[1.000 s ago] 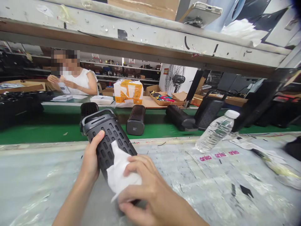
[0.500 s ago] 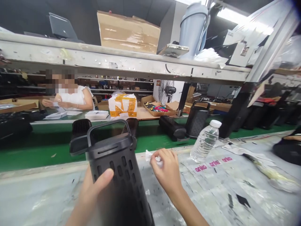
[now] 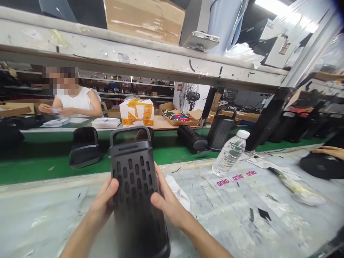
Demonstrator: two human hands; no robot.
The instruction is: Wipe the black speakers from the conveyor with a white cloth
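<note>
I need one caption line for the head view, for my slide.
Both hands, left hand and right hand, hold an upright black perforated speaker beside a white cloth.

The pink word "anko" is printed three times in a row on the worktop (image 3: 188, 215), on stickers (image 3: 236, 177) near a water bottle (image 3: 229, 153). Other writing is too small to read.
</note>
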